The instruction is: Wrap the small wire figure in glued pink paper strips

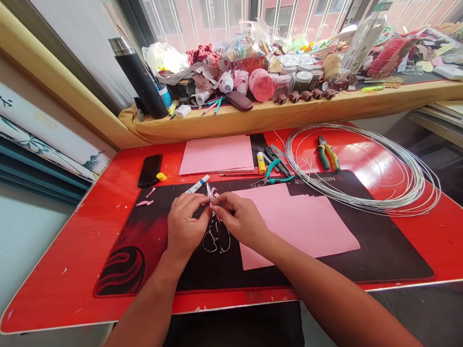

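My left hand (188,219) and my right hand (242,217) meet over the dark desk mat (202,274). Fingertips of both are pinched on a small pink paper piece (213,193), partly covered by the fingers. Beneath them lies a pair of scissors (216,241), its loop handles toward me and its middle hidden by my hands. Right of my right hand is a large pink paper sheet (300,224) with a stepped cut along its far edge. A white-and-blue glue pen or marker (197,184) rests just beyond my left hand, and pink scraps (145,203) lie farther left.
On the red table (65,255) are a phone (150,170), a yellow cap (161,177), stacked pink sheets (217,154), a glue stick (261,163), teal-handled pliers (273,176), a utility knife (278,160), a wire coil (408,207) and green-yellow pliers (328,155). A thermos (139,79) and craft clutter crowd the sill.
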`<state>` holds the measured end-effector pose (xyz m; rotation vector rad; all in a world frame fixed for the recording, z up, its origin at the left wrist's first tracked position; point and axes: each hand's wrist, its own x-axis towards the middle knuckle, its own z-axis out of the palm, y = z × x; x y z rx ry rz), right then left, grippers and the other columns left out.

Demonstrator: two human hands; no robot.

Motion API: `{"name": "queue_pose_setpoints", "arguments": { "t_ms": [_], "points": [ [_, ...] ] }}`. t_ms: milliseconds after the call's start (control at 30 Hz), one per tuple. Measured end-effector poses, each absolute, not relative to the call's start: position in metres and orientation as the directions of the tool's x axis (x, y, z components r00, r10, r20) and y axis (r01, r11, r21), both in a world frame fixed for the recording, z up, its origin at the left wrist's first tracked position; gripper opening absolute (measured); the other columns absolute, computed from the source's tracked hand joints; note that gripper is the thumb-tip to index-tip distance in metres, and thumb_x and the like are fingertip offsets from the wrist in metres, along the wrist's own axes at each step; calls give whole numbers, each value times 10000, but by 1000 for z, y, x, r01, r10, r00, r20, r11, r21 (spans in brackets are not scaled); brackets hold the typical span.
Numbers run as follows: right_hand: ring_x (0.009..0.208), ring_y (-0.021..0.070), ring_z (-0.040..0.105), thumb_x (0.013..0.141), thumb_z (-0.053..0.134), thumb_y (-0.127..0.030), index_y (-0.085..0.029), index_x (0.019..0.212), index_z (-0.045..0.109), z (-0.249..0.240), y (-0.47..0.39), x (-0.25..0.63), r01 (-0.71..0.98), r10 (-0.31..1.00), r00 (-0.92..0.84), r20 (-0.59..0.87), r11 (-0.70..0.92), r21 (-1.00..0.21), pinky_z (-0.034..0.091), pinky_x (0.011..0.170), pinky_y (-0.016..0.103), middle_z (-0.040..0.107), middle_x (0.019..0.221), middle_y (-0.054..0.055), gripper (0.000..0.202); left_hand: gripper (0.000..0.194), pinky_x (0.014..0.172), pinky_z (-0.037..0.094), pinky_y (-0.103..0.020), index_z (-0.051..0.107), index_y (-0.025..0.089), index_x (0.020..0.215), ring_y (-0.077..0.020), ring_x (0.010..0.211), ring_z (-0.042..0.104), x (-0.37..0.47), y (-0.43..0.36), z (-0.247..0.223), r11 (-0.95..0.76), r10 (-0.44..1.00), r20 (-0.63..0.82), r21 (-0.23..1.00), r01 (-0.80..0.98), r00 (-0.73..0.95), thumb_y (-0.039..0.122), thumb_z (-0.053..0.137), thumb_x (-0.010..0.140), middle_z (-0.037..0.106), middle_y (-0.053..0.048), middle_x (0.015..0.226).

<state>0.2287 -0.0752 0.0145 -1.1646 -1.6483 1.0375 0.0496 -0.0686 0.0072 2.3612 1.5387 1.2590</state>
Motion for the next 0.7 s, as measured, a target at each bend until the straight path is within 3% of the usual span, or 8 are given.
{"name": "queue_pose_setpoints", "arguments": {
  "t_ms": [133, 233, 367, 533, 700],
  "points": [
    [601, 138, 492, 997, 644, -286, -212, 972, 691, 13, -74, 229, 266, 959, -222, 175, 232, -936, 336, 600, 280, 561, 654, -56, 91, 67, 874, 502, -407, 749, 200, 946, -256, 919, 711, 51, -70, 7, -503, 764, 616, 381, 776, 193, 161, 699, 924, 797, -60, 955],
    [593, 137, 482, 994, 638, -278, -215, 964, 674, 13, -75, 228, 267, 960, -221, 174, 231, -935, 329, 594, 279, 542, 645, -62, 79, 73, 886, 514, -412, 744, 198, 931, -254, 919, 692, 52, -71, 9, -501, 779, 600, 415, 760, 185, 149, 692, 917, 782, -58, 937],
    [584, 131, 479, 991, 628, -271, -214, 952, 660, 15, -76, 227, 251, 955, -229, 186, 242, -937, 328, 592, 278, 535, 642, -68, 77, 103, 917, 545, -388, 763, 214, 941, -240, 1007, 684, 52, -71, 12, -477, 833, 538, 576, 664, 131, 154, 687, 907, 775, -58, 1025],
    [589, 128, 486, 974, 631, -287, -213, 951, 655, 18, -75, 230, 195, 961, -195, 196, 234, -953, 351, 601, 277, 550, 644, -67, 81, 223, 944, 583, -370, 790, 224, 1132, -245, 1099, 721, 46, -70, 13, -318, 948, 284, 868, 382, 144, 315, 718, 942, 776, -83, 1192],
    [534, 115, 444, 955, 650, -386, -216, 930, 637, 20, -72, 232, -7, 977, -194, 85, 85, -996, 345, 536, 262, 517, 605, -79, 172, 388, 944, 605, -397, 791, 204, 1169, -268, 1068, 732, 41, -66, 14, -181, 974, 141, 955, 236, 178, 467, 796, 884, 783, -109, 1177]
  ]
}}
